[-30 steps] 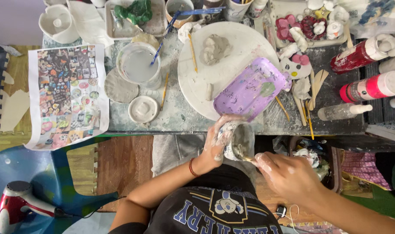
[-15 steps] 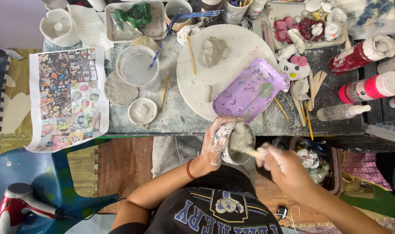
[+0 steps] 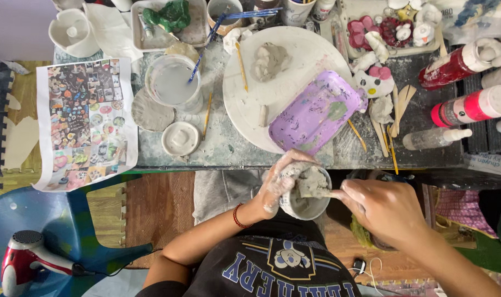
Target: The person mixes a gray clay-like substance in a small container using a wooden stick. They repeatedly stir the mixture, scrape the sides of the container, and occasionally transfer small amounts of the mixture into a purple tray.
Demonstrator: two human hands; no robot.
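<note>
1. We are cupping a small white cup (image 3: 305, 192) in our left hand (image 3: 275, 187), the clay-smeared grip wrapping its side, just below the tabletop (image 3: 228, 143) edge and over our lap.
2. Our right hand (image 3: 380, 206) is pinching a thin stick (image 3: 325, 193), its grip tight around it, the tip sitting in the grey clay (image 3: 312, 181) inside the cup.
3. We are seeing a purple tray (image 3: 316, 113) lying on a round white board (image 3: 294, 71) just above the cup.

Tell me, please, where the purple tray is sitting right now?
In the head view the purple tray lies tilted on the right part of the round white board, just beyond the small cup held below the table edge.
</note>
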